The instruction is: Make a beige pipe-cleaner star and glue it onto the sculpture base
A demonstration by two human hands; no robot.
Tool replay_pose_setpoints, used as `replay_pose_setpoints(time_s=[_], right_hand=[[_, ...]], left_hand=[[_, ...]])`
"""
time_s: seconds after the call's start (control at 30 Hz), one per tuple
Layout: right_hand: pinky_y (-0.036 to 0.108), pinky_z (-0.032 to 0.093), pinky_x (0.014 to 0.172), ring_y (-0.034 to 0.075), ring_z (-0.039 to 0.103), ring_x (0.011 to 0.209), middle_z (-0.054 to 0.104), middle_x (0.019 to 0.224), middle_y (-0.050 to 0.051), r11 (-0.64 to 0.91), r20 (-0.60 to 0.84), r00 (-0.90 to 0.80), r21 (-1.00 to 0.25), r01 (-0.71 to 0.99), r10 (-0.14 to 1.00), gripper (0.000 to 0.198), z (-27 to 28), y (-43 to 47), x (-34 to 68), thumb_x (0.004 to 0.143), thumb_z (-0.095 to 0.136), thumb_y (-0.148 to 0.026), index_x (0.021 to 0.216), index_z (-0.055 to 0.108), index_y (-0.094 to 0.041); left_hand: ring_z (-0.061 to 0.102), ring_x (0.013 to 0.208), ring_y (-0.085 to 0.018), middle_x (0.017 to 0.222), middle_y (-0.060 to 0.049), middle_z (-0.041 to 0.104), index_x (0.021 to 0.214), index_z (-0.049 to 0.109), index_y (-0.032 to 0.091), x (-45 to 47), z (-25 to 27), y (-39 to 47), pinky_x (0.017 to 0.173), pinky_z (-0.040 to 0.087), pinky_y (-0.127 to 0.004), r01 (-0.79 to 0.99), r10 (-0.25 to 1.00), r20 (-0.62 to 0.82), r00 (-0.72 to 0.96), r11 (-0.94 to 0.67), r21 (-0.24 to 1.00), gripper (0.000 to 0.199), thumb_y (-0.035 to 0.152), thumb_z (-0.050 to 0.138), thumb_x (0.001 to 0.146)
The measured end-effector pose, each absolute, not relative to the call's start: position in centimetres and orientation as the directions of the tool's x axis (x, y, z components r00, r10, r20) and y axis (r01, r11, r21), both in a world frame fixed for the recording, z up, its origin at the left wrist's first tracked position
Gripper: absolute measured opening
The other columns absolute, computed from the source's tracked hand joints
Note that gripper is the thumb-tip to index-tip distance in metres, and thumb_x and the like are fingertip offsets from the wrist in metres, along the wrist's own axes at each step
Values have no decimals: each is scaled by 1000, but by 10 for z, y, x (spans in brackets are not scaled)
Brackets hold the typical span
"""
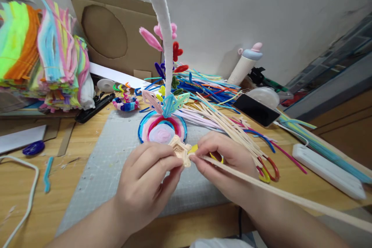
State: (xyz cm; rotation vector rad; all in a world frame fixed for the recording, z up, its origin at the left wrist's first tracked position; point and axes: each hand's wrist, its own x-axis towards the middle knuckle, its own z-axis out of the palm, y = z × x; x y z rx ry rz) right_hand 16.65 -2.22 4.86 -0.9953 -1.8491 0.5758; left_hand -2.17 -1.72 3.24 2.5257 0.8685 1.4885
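Head view: a small cream, hollow-centred fuzzy piece (179,149) sits above the grey cutting mat (95,174), its edge pinched between the left hand's (145,174) thumb and fingers, while the right hand's (229,159) thumb and forefinger close on a long cream strip (276,188) beside it. Just behind stands a striped round base (142,131) near a tall white fuzzy stalk (166,27); a phone (256,110) lies farther right.

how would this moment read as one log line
left hand: holds beige piece | right hand: pinches beige strip | gray mat: below hands
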Motion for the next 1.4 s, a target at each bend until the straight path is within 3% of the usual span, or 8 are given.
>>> replay_pose_setpoints(time_s=[0.27, 0.6, 0.87, 1.1, 1.4], right_hand=[[25, 45, 61, 12, 56, 69, 60, 74, -1, 600, 543, -255, -714, 360, 800, 17, 46, -23, 164, 77, 64, -6, 76, 55, -21], [23, 42, 53, 11, 54, 62, 56, 70, -2, 385, 349, -167, -874, 298, 922, 11, 55, -21, 164, 79, 64, -17, 74, 56, -21], [25, 45, 60, 13, 56, 66, 59, 72, 0, 489, 440, -213, -790, 370, 872, 10, 53, -20, 165, 80, 65, -16, 75, 58, -20], [26, 42, 58, 13, 52, 64, 53, 71, -2, 555, 538, -151, -758, 343, 829, 17, 49, -20, 164, 78, 66, -12, 76, 52, -22], [28, 44, 63, 14, 54, 68, 55, 72, -1, 577, 547, -187, -749, 327, 816, 14, 54, -18, 166, 78, 65, -11, 75, 56, -21]], left_hand=[[57, 83, -15, 86, -6, 65, 87, 63, 11, -21, 31, -16, 75, 48, -30, 410, 510, 778, 368, -839, 356, 22, -3, 67, 71], [58, 82, -15, 85, -5, 65, 86, 62, 13, -22, 33, -19, 74, 48, -29, 432, 526, 773, 354, -825, 364, 20, -1, 66, 72], [59, 81, -16, 85, -5, 66, 88, 63, 14, -21, 33, -19, 73, 49, -30, 422, 504, 780, 372, -840, 342, 22, -1, 65, 73], [59, 80, -15, 82, -4, 66, 86, 62, 15, -21, 35, -21, 72, 49, -30, 439, 543, 767, 343, -814, 380, 20, 0, 65, 72], [58, 81, -15, 84, -5, 65, 87, 62, 14, -20, 35, -20, 74, 49, -30, 421, 530, 769, 358, -826, 374, 22, -1, 66, 72]])
